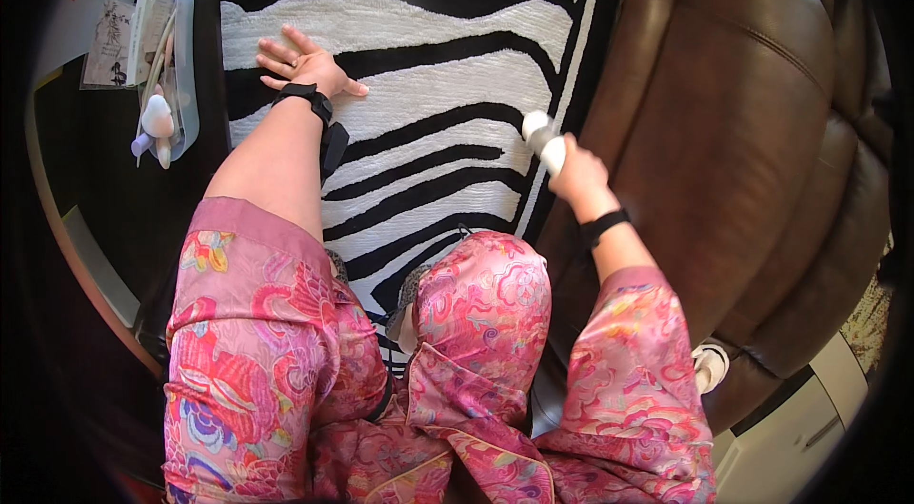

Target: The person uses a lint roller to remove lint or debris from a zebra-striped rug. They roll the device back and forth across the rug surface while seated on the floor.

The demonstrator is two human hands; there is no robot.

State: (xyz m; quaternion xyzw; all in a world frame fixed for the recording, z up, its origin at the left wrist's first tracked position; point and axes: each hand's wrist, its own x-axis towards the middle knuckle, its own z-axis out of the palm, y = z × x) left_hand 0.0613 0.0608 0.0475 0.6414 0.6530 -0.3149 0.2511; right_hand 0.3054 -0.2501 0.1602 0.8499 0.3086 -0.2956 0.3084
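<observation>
My left hand point(308, 70) is spread palm down over the black-and-white striped rug point(443, 86), with nothing in it. Whether it presses on the pile or hovers just above is hard to tell. A black strap device circles that wrist. In my right hand point(582, 172) is a white cylindrical object point(546, 141) with a rounded end and a greyish middle section; blur hides its exact kind. It points up and left over the rug's right border, near the sofa. A black band point(605, 227) is around my right wrist.
Along the right runs a brown leather sofa point(721, 104). On the left, a dark tabletop point(100, 140) bears a translucent plastic tray point(187, 68) with slim items and a mushroom-shaped white object point(158, 117), beside a printed card point(108, 47). My knees, in pink patterned fabric point(482, 283), are below.
</observation>
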